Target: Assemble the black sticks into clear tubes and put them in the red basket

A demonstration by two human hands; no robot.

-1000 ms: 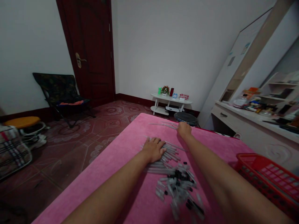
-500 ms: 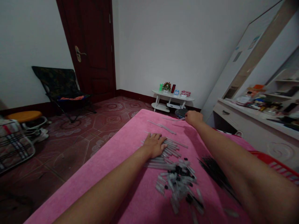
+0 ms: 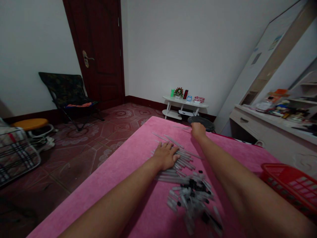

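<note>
My left hand lies flat with its fingers spread on a pile of clear plastic tubes on the pink cloth. My right hand reaches out to the far edge of the cloth, next to a stray clear tube; its fingers are turned away and hidden. Closer to me lies a heap of small clear and black pieces. Two loose tubes lie between the pile and the far edge.
A red plastic basket sits at the right on the cloth. Beyond the far edge are a dark round stool and a small white table. A dresser stands right; a folding chair and door left.
My right hand swung out to the right along the far edge, then came back left to the middle of that edge. My left hand stayed on the tubes.
</note>
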